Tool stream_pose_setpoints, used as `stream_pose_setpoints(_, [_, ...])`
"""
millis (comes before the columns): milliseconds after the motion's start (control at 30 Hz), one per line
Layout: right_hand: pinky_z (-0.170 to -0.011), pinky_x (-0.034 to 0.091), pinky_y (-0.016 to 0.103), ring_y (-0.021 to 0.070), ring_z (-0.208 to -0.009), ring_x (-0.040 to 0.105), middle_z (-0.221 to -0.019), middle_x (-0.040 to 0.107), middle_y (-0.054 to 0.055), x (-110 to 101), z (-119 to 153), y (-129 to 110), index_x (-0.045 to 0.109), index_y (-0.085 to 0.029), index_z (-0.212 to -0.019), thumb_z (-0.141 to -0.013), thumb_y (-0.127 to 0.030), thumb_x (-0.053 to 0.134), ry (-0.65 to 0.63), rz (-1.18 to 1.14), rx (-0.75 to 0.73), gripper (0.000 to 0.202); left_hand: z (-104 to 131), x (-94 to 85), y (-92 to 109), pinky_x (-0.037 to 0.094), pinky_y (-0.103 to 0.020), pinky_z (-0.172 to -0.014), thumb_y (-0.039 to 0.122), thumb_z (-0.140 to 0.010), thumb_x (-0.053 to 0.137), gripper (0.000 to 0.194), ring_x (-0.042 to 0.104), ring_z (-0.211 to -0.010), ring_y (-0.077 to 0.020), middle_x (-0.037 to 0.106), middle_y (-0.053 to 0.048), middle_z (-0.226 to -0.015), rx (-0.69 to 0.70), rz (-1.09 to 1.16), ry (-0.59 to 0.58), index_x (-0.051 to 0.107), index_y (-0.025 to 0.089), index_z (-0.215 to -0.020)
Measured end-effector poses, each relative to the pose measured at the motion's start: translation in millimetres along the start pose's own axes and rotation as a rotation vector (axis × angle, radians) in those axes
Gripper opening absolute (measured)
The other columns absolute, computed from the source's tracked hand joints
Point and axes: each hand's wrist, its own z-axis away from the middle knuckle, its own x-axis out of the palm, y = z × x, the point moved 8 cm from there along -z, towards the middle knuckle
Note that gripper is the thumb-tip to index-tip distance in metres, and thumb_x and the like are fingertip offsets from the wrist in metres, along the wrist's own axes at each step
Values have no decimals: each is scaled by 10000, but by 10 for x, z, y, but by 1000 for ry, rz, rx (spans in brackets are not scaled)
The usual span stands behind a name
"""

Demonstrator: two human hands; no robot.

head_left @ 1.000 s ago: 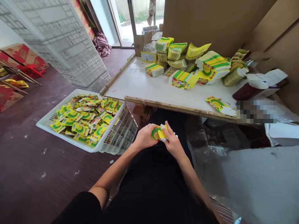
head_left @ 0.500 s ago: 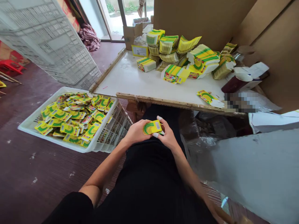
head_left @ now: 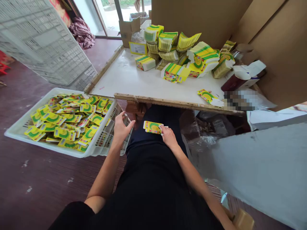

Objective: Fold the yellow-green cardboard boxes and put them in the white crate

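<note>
Two big surfaces fill what we see: a white table (head_left: 144, 86) ahead of us with a rough wooden front edge, and the dark red floor (head_left: 35, 179) to our left. Brown cardboard sheets (head_left: 206, 19) stand behind the table. On the far part of the tabletop lie stacks of yellow-and-green flat cartons (head_left: 182, 54), some bundled, some fanned out, and one loose carton blank (head_left: 206, 95) lies near the front edge. A white plastic crate (head_left: 48, 54) leans upside down at the upper left.

Beside our left knee sits a white basket (head_left: 72, 151) heaped with small folded yellow-and-green boxes (head_left: 67, 123).

Our lap is covered in black cloth. Our left hand (head_left: 121, 126) is empty, its fingers loosely spread and its palm turned down, at the basket's near corner; we cannot tell whether it touches the rim. Our right hand (head_left: 169, 137) rests over our lap and pinches a small yellow-and-green box (head_left: 153, 127) by its right end, thumb and fingertips closed on it. The box lies flat, printed side up, just below the table's front edge and between our two hands, well clear of the left one.
</note>
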Motion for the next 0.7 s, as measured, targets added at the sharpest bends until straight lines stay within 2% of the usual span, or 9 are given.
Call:
stream_pose_setpoints(167, [-921, 436, 413, 271, -1062, 522, -1194, 564, 160, -8, -29, -21, 439, -127, -1286, -722, 19, 461, 35, -25, -43, 583, 94, 238, 52, 519, -413, -866, 336, -692, 699, 585, 614, -992, -234, 551, -127, -1202, 11, 97, -97, 488, 173, -1213])
stream_pose_setpoints(300, [-900, 450, 410, 255, -990, 557, -1062, 625, 131, 45, -75, -41, 461, -134, -1254, -687, 63, 406, 13, -39, -58, 602, 134, 324, 25, 532, -396, -826, 321, -697, 694, 579, 628, -965, -228, 576, -129, -1186, -29, 149, -178, 492, 160, -1215])
stream_pose_setpoints(500, [-895, 447, 451, 290, -1033, 539, -1127, 579, 180, 30, -85, -29, 453, -115, -1242, -702, 33, 427, 49, -52, -69, 560, 205, 427, 41, 528, -402, -845, 288, -690, 700, 544, 638, -936, -218, 600, -131, -1160, -58, 170, -246, 523, 149, -1185])
stream_pose_setpoints(700, [-852, 477, 454, 286, -949, 570, -1029, 595, 135, 63, -111, 13, 461, -152, -1171, -649, 17, 474, 59, -85, -61, 549, 249, 508, 140, 521, -386, -866, 264, -720, 671, 421, 635, -938, -202, 624, -116, -1146, -5, 217, -324, 566, 158, -1113])
